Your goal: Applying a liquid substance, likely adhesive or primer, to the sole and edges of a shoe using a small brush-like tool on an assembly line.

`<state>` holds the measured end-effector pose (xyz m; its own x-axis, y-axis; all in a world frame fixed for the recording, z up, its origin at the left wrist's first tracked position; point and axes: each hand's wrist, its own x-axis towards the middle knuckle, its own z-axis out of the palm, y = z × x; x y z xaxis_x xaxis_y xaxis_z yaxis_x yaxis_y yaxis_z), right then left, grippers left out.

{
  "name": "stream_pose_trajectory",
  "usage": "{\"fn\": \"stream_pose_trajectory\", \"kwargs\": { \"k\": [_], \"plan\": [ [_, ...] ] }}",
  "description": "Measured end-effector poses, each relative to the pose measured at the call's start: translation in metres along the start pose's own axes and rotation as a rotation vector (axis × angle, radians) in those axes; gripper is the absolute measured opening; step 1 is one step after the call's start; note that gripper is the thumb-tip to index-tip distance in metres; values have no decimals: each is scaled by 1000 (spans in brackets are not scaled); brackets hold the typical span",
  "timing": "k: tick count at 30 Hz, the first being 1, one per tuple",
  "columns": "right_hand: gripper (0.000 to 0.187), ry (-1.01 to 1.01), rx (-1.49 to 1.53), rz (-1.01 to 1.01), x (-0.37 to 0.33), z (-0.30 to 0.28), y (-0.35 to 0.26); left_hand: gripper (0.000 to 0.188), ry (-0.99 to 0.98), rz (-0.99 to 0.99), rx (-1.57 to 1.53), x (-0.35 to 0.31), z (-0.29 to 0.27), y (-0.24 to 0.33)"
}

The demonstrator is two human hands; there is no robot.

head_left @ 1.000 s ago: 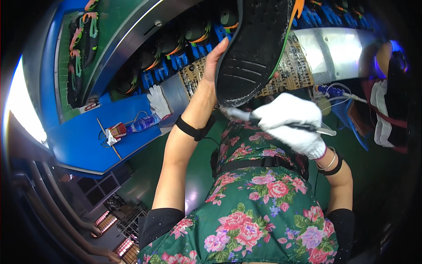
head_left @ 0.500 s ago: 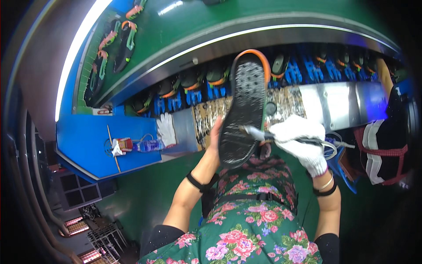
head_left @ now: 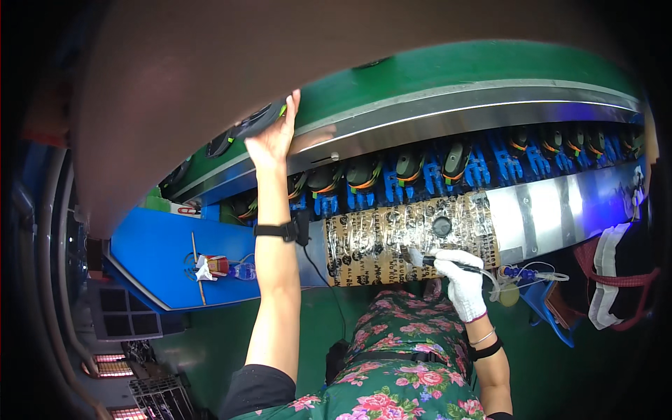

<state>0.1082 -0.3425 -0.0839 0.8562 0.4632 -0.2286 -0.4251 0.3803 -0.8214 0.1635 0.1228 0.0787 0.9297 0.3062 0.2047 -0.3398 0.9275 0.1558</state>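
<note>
My bare left hand (head_left: 273,143) reaches up to the green upper belt, gripping a black shoe sole (head_left: 262,120) with a green edge. A blurred brown shape hides part of that sole. Lower down, my right hand (head_left: 460,276) wears a white knitted glove and is closed around the dark handle of a brush (head_left: 428,260). Pale bristles point left, over the bench's brown taped covering (head_left: 371,241). A thin clear tube (head_left: 495,283) runs by the brush handle. Near the bristles is a round black disc (head_left: 442,226) on the covering.
Behind the bench, black shoe parts (head_left: 409,166) with orange and green edges stand in a row on blue holders (head_left: 478,170). The green belt (head_left: 448,66) runs above them. At left, a blue tabletop (head_left: 157,245) carries a bottle (head_left: 243,271). A blurred brown shape (head_left: 210,56) covers the upper left.
My left hand has carried the sole from in front of me up and left to the green belt. My right hand with the brush has moved down, away from the sole. The view has shifted.
</note>
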Motion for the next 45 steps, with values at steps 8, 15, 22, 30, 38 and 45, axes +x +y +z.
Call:
{"fn": "stream_pose_trajectory", "kwargs": {
  "k": [8,15,22,30,38,45],
  "plan": [
    [22,36,-29,88,-7,-15,23,90,389,214,-172,-70,39,-39],
    [19,31,0,127,-5,-11,15,51,635,493,369,-57,16,-16],
    [20,115,16,74,-17,-26,10,61,290,291,1782,48,7,-152],
    [20,139,13,34,-31,-31,9,35,335,406,1567,62,-23,-133],
    [19,223,117,12,-23,-58,-22,48,285,815,1301,-108,37,-44],
    [27,173,333,-28,-15,-52,-65,49,587,587,1003,-164,10,-24]
  ]
}}
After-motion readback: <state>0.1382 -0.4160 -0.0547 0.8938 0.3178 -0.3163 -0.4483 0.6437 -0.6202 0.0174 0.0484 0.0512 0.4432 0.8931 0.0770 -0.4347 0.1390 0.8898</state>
